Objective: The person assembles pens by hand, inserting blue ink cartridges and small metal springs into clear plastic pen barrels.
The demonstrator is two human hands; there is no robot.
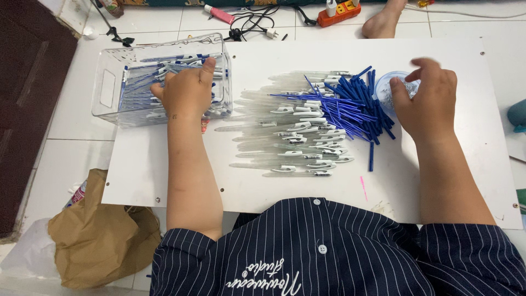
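A flat white board desk (438, 192) lies on the white tiled floor (71, 137). A crumpled brown paper bag (98, 235) sits by its left corner. The clear plastic box (107, 87) holds finished blue-and-white pens; the left hand (186, 90) is inside it, fingers (159, 90) curled down, but what they hold cannot be told. Clear pen barrels (285, 140) and thin blue ink sticks (356, 109) lie in the middle. The right hand (427, 98) has fingers bent over a small round cup of silver springs (392, 87).
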